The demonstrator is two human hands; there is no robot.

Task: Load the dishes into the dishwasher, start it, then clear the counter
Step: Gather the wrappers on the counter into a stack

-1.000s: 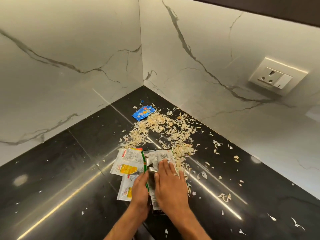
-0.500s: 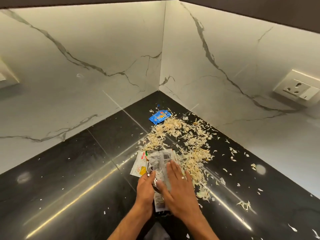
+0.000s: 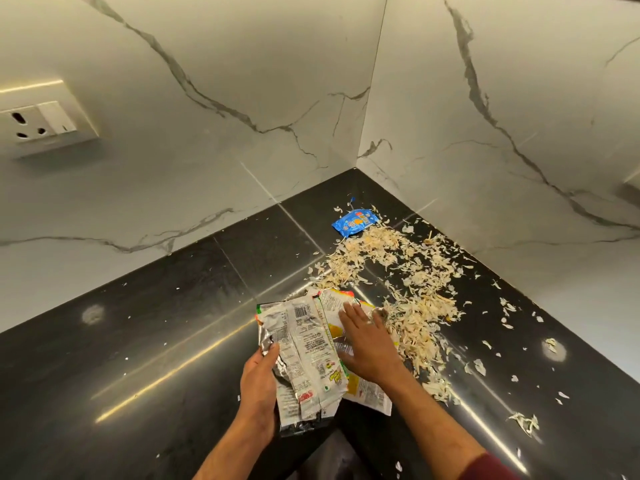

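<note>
Two hands gather crinkled silver foil wrappers [image 3: 301,355] at lower centre: left hand [image 3: 258,386] pinching them, right hand [image 3: 367,344] spread flat; pale peel scraps [image 3: 408,289] and a blue sachet [image 3: 355,221] remain on the black bench [image 3: 138,341]

A crumpled silvery foil wrapper with printed text and a barcode [image 3: 301,351] is lifted at the near edge of the glossy black stone counter [image 3: 138,341]. Beside it a flattened white-and-yellow packet [image 3: 367,389] lies partly hidden, possibly more than one. Pale dry peel flakes [image 3: 408,289] spread toward the corner, where a small blue sachet [image 3: 355,221] lies flat.
</note>
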